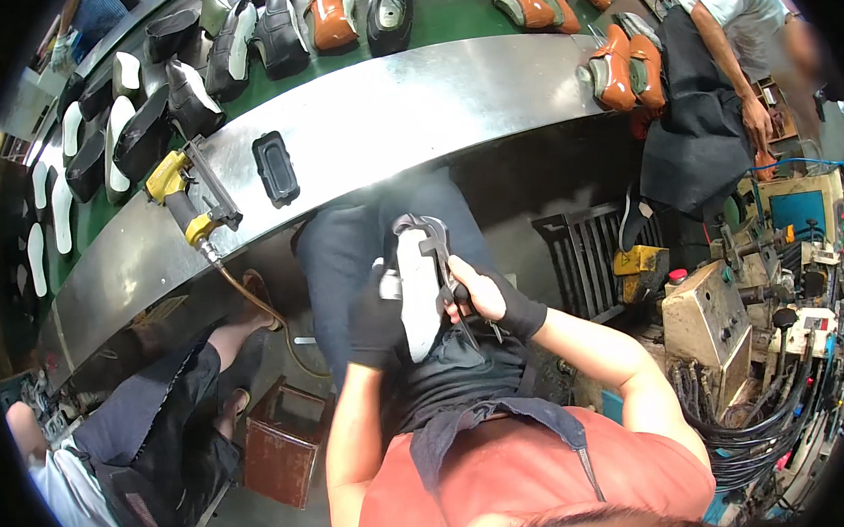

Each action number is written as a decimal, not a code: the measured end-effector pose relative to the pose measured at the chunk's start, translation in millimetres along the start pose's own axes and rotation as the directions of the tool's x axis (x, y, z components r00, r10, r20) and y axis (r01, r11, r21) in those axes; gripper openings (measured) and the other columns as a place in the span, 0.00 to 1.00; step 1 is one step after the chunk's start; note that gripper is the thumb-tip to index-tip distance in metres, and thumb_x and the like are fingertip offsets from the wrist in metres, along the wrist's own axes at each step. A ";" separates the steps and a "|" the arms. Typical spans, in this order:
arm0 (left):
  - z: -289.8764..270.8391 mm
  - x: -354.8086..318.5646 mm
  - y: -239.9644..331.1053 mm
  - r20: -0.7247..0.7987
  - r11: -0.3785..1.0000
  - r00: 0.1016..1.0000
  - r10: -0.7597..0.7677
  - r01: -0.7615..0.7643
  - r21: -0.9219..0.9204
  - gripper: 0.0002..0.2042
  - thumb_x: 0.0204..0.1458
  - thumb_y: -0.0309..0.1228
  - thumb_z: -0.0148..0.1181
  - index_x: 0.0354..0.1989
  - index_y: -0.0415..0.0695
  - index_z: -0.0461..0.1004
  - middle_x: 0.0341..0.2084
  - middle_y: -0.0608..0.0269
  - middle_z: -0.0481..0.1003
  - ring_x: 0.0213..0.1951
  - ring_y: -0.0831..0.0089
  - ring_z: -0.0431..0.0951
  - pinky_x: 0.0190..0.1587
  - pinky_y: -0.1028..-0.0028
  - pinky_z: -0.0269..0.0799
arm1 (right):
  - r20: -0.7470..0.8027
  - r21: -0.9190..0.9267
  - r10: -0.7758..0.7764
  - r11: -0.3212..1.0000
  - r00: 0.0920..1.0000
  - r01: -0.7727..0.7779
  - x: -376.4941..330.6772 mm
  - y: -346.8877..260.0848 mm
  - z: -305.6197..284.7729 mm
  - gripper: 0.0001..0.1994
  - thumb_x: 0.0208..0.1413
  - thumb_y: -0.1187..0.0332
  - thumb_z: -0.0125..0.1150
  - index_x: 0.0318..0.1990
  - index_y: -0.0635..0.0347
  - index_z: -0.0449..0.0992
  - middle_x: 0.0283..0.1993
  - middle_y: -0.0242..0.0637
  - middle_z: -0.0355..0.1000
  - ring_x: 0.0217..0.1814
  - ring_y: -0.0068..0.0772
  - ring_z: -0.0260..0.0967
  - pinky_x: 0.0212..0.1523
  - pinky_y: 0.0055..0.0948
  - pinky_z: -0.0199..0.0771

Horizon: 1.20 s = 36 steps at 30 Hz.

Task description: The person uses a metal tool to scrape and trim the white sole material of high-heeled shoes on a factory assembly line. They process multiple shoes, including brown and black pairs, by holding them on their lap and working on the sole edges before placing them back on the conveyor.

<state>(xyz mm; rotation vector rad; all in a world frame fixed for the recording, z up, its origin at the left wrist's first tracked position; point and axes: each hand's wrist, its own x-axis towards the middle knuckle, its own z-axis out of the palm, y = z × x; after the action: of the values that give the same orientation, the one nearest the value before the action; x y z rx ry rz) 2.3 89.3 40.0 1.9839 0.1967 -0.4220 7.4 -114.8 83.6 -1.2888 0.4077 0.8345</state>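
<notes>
My left hand (375, 316), in a black glove, grips a shoe upper mounted sole-up on a last, its white insole (418, 297) facing me over my lap. My right hand (486, 296), partly gloved, is shut on black lasting pincers (437, 248) whose jaws bite the dark upper at the toe end of the shoe. Both hands meet over the shoe, just below the steel bench edge.
A curved steel bench (385, 113) holds a yellow pneumatic stapler (185, 195) and a black block (275, 166). Behind it a green conveyor (447, 14) carries black and orange shoes. A seated person (153, 411) is at my left, a standing person (709, 86) and machines at right.
</notes>
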 end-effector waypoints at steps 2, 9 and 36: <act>-0.2 -4.3 -16.6 -0.106 0.974 0.992 0.074 -0.095 -0.207 0.25 0.57 0.36 0.57 0.57 0.29 0.66 0.51 0.38 0.73 0.53 0.47 0.75 0.55 0.61 0.70 | 0.044 0.048 0.075 0.996 0.996 -0.077 4.1 3.4 -1.7 0.32 0.67 0.42 0.38 0.33 0.66 0.76 0.28 0.40 0.76 0.29 0.31 0.75 0.38 0.27 0.77; 49.9 -28.0 -35.5 -0.247 0.961 0.931 0.268 -0.277 -0.001 0.40 0.44 0.34 0.66 0.66 0.32 0.55 0.63 0.36 0.61 0.64 0.46 0.63 0.64 0.62 0.60 | 0.029 0.225 0.025 0.974 0.999 -0.031 4.4 28.0 -13.9 0.33 0.67 0.44 0.40 0.40 0.73 0.77 0.40 0.52 0.78 0.44 0.41 0.79 0.48 0.31 0.78; 51.4 -6.1 5.2 -0.335 0.955 0.907 0.255 -0.182 0.233 0.28 0.63 0.39 0.45 0.63 0.28 0.55 0.60 0.32 0.62 0.62 0.39 0.61 0.65 0.55 0.55 | 0.456 -0.887 -0.189 -0.012 0.870 0.462 9.7 -28.8 -83.8 0.25 0.61 0.45 0.52 0.31 0.62 0.77 0.27 0.51 0.73 0.29 0.55 0.71 0.30 0.47 0.69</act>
<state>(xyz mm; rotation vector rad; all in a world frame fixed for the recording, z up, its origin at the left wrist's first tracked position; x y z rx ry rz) -12.3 41.1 26.8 2.2405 0.1639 0.0799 49.8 -192.6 74.3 -2.4476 -0.9231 0.7755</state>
